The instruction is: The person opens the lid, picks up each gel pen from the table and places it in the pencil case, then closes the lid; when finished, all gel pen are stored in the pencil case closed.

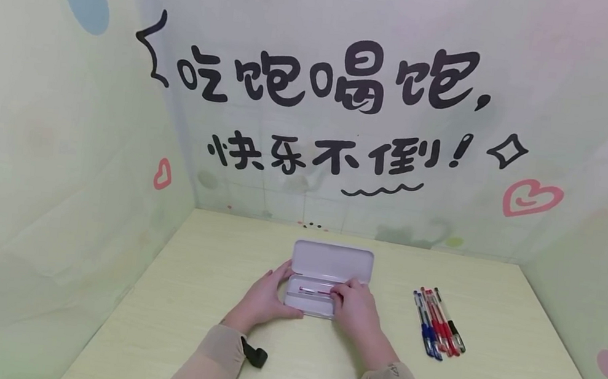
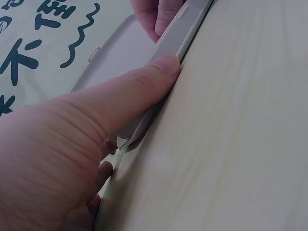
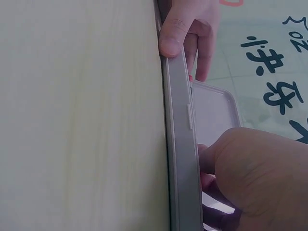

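Pinching a red pen (image 1: 315, 291) inside the box (image 1: 310, 305), the right hand (image 1: 355, 309) sits toward three o'clock, while the left hand (image 1: 266, 297) grips the box's nine o'clock end.

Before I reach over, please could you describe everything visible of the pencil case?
The pencil case is a pale lilac-grey oblong with rounded corners, perhaps painted metal. Its lid stands open at the back; its tray, divided lengthwise, sits on the table. A raised tab marks the front wall. The left hand grips its left end, while the right hand pinches a red pen at the rear section.
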Demonstrator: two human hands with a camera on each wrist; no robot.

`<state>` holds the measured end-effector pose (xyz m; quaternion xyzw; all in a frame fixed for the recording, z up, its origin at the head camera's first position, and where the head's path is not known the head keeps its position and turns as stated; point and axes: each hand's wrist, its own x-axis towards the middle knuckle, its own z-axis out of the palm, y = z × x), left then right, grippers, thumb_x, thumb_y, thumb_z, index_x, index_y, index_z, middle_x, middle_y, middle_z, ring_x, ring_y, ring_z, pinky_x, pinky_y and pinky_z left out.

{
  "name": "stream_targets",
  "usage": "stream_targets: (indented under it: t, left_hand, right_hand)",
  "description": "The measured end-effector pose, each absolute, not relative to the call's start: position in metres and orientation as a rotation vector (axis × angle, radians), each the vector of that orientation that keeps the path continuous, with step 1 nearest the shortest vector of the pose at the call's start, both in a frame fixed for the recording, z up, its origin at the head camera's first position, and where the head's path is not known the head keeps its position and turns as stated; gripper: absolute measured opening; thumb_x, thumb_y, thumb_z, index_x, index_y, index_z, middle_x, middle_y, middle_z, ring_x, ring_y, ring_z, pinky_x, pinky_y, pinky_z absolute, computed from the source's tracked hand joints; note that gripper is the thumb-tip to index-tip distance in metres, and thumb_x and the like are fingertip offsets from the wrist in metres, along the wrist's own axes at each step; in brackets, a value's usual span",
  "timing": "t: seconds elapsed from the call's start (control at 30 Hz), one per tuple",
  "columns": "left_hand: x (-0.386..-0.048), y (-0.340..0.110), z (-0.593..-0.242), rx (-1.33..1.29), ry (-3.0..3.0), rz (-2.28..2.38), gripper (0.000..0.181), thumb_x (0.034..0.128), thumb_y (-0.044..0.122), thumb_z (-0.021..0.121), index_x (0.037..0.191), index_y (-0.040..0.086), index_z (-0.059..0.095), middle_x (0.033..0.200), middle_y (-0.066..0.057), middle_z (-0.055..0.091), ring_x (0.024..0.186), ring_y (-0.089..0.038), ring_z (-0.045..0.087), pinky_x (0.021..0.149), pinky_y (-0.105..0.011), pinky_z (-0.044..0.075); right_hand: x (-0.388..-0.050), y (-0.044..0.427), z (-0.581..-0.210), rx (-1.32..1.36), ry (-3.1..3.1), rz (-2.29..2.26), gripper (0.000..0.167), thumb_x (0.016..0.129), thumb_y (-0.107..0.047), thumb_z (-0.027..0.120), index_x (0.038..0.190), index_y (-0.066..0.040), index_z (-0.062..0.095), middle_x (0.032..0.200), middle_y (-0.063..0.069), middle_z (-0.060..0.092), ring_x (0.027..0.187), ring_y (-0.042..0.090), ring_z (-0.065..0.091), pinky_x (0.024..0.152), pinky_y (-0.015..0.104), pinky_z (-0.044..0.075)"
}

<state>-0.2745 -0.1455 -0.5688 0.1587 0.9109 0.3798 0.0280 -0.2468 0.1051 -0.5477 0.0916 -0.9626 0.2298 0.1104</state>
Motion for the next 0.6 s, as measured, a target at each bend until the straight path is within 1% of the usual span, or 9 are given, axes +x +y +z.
stream_targets:
  t: [0.43,0.6]
  left_hand:
    - [-0.276,-0.1459,-0.5699,0.493,2.808,1.181,0.135,0.068,0.052,0.104,0.175,0.02,0.028,0.167,0.005,0.058,0.165,-0.037,0.041,0.141,-0.06,0.026]
    - [-0.2766,-0.1459,-0.5698,0.484,2.801,1.176,0.136,0.068,0.053,0.103,0.176,0.019,0.027,0.167,0.005,0.057,0.165,-0.038,0.039,0.141,-0.061,0.026]
  right_hand:
    - [-0.2472,0.1056,-0.5489,0.277,-2.818,0.655,0.01,0.099,-0.013,0.078,0.104,-0.012,0.086,0.099,0.006,0.07,0.095,0.029,0.062,0.085,0.049,0.058]
    - [-0.2479,0.1072,-0.5497,0.256,-2.807,0.684,0.012,0.1,-0.015,0.077,0.108,-0.013,0.086,0.102,0.005,0.072,0.097,0.029,0.063,0.087,0.049,0.059]
